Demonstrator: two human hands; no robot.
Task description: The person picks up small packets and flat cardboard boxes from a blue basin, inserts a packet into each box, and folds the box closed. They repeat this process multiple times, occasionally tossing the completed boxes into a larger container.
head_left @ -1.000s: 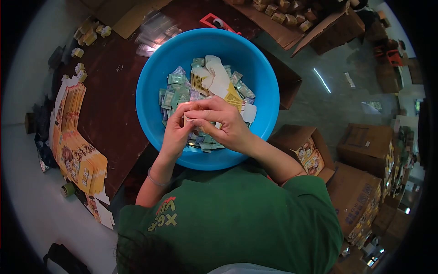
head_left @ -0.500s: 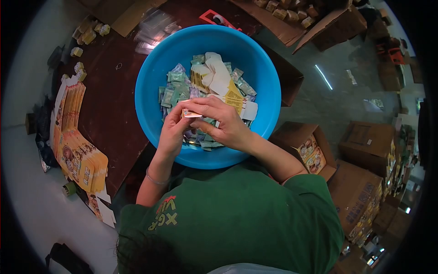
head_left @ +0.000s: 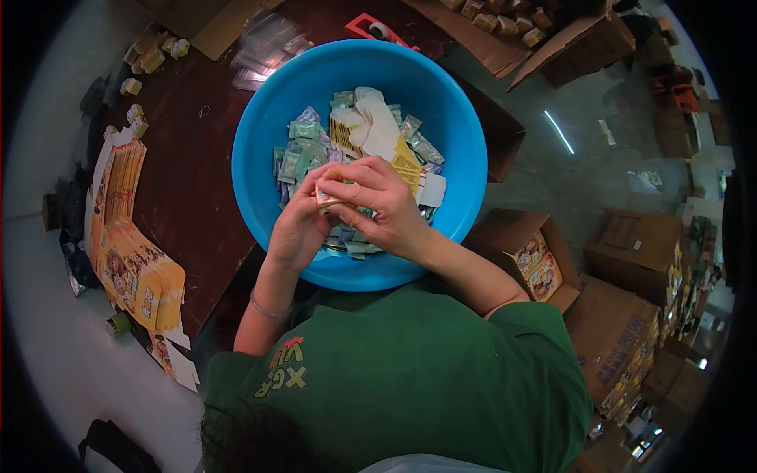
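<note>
Largest in our view is the dark red table (head_left: 185, 173), and in front of us stands a round blue basin (head_left: 441, 94), though we cannot tell whether it rests wholly on the tabletop. To our right, below the basin's level, an open brown carton (head_left: 511, 230) holds printed packs (head_left: 539, 266). On our left, printed flat cartons (head_left: 138, 268) lie overlapping in a long row. Inside the basin, white and yellow folded cartons (head_left: 376, 130) lie on and among many sachets (head_left: 304, 130). Above the basin's middle, our left hand (head_left: 300, 225) and right hand (head_left: 380, 203) are closed together, fingers bent, gripping a small box (head_left: 325, 198) between them. Beyond the basin's far rim sits a red tape dispenser (head_left: 371, 27). Our fingers cover most of the small box, so its contents are hidden.
</note>
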